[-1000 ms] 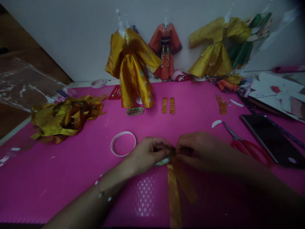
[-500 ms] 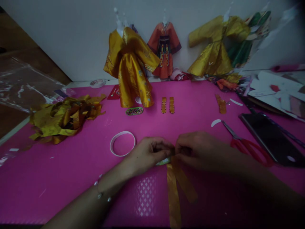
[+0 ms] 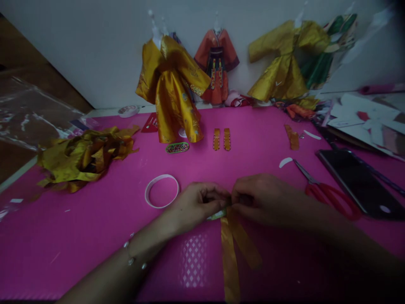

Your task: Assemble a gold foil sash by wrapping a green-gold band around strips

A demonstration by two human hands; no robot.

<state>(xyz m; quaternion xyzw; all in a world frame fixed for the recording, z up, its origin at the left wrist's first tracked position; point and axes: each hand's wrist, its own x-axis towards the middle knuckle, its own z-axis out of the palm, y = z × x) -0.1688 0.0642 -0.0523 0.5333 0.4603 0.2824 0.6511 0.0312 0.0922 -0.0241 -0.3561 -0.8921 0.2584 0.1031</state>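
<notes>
My left hand (image 3: pixel 207 202) and my right hand (image 3: pixel 253 196) meet fingertip to fingertip over the pink table (image 3: pixel 126 236). Both are closed in a pinch at the upper end of a golden fabric strip (image 3: pixel 230 257). A second golden strip (image 3: pixel 245 240) slants down to the right from the same spot. Under my left thumb shows a small pale green piece (image 3: pixel 217 215), mostly covered by the fingers. Exactly which layer each hand grips is hidden. Left of my left hand lies a white tape ring (image 3: pixel 162 191).
Red-handled scissors (image 3: pixel 330 196) and a black phone (image 3: pixel 360 183) lie to the right. Golden scraps (image 3: pixel 85 158) are heaped at left. Small golden dresses (image 3: pixel 172 88) and a red robe (image 3: pixel 217 63) stand at the back. Two beaded tabs (image 3: pixel 227 139) and a beaded oval (image 3: pixel 177 147) lie before them.
The whole view has shifted very slightly. Both hands keep their pinch at the strip's upper end, with almost no movement.
</notes>
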